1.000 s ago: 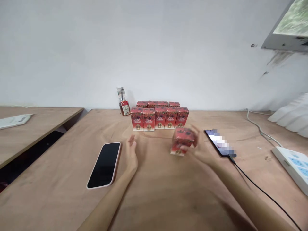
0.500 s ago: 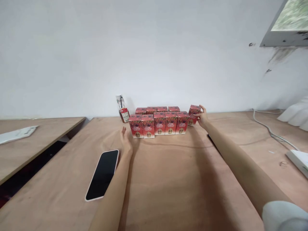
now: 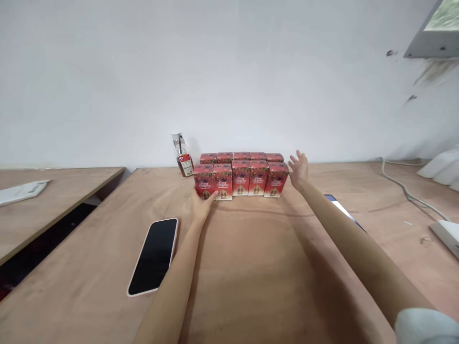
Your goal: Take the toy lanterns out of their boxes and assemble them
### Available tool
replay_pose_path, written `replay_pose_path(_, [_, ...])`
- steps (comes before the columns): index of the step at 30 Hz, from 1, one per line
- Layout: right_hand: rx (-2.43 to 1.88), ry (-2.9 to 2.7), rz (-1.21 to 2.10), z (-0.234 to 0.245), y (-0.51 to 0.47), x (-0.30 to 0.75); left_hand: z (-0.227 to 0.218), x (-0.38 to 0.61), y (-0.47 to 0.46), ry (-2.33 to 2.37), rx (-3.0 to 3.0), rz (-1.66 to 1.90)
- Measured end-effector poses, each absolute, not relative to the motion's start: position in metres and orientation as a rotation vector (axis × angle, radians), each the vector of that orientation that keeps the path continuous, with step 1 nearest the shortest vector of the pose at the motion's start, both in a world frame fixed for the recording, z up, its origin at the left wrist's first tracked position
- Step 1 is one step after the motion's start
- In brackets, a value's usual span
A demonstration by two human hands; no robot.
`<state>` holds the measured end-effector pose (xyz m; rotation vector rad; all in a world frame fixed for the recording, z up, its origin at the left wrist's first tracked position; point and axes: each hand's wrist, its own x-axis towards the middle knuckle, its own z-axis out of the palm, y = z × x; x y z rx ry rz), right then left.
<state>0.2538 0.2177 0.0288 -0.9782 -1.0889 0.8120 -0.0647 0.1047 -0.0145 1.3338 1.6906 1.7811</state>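
Observation:
Small red boxes with gold and white print stand upright in two rows against the wall. My left hand point(image 3: 201, 205) is at the left end of the front row, gripping the leftmost red box point(image 3: 204, 179). Its thumb lies across the front, reaching the neighbouring box point(image 3: 223, 180); the other fingers are mostly hidden at the box's left side. Just right of the rows, my right hand point(image 3: 299, 170) is open and empty with its fingers spread, close to the rightmost front box point(image 3: 277, 179). Behind that stands the rightmost back box point(image 3: 275, 157), only its upper part showing.
A clear bottle with a red label point(image 3: 185, 160) leans near the wall, left of the boxes. A phone point(image 3: 154, 258) lies beside my left forearm. Partly under my right forearm is a blue-edged flat item point(image 3: 342, 210). A white cable point(image 3: 398, 184) runs along the right side.
My right hand has let go of a red box, which now stands at the right end of the back row. My left hand has moved right onto the leftmost front box.

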Motion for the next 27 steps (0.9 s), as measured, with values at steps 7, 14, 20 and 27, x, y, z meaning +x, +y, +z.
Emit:
replay_pose_path(7, [-1.086, -0.975, 0.72, -0.013, 0.132, 0.228, -0.013, -0.065, 0.104, 1.712, 1.241, 1.823])
replay_pose_path(14, [-0.981, -1.273, 0.434, -0.02, 0.044, 0.181, -0.005, -0.055, 0.064, 1.826, 1.035, 2.026])
replay_pose_path(20, [-0.721, -1.615, 0.456, -0.015, 0.005, 0.179, -0.006, -0.048, -0.016, 1.685, 1.697, 1.877])
replay_pose_path(27, [-0.677, -1.727, 0.607, -0.013, -0.027, 0.187, 0.01, -0.034, -0.044, 1.358, 2.83, 1.354])
